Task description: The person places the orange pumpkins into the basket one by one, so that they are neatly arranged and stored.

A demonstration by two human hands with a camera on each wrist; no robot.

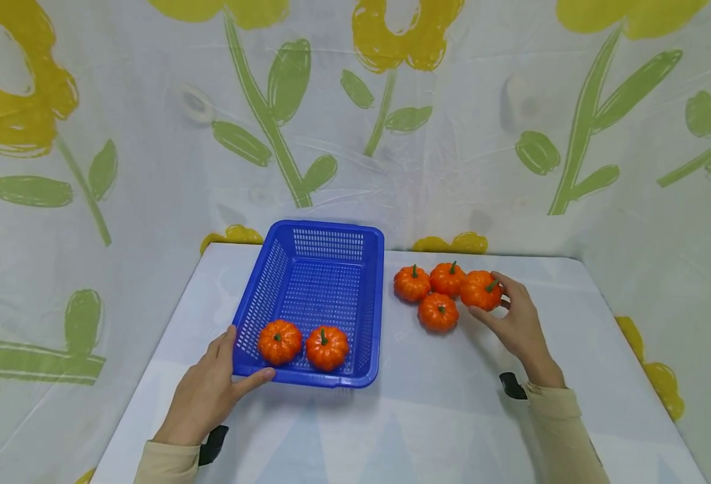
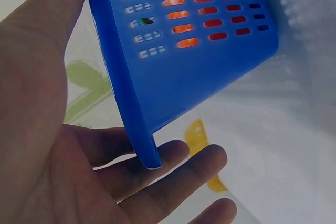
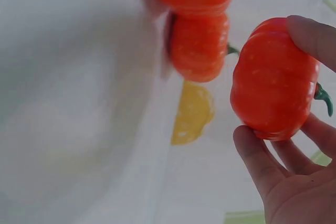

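A blue plastic basket (image 1: 331,290) has two small orange pumpkins in its near end, a left one (image 1: 280,342) and a right one (image 1: 327,348). My left hand (image 1: 210,380) rests against the basket's near left corner, thumb along the front rim and other fingers at the left side. In the left wrist view those fingers (image 2: 157,190) are spread and mostly straight beside the rim. My right hand (image 1: 518,323) pinches an orange pumpkin (image 3: 274,80) between thumb and fingers. Its green stem leans to the right in the head view.
Right of the basket, three more pumpkins sit close together: one at left (image 1: 412,284), one behind (image 1: 448,278), one in front (image 1: 438,312). The white table (image 1: 452,430) ends at a flower-patterned cloth (image 1: 470,168) hanging behind it and at both sides.
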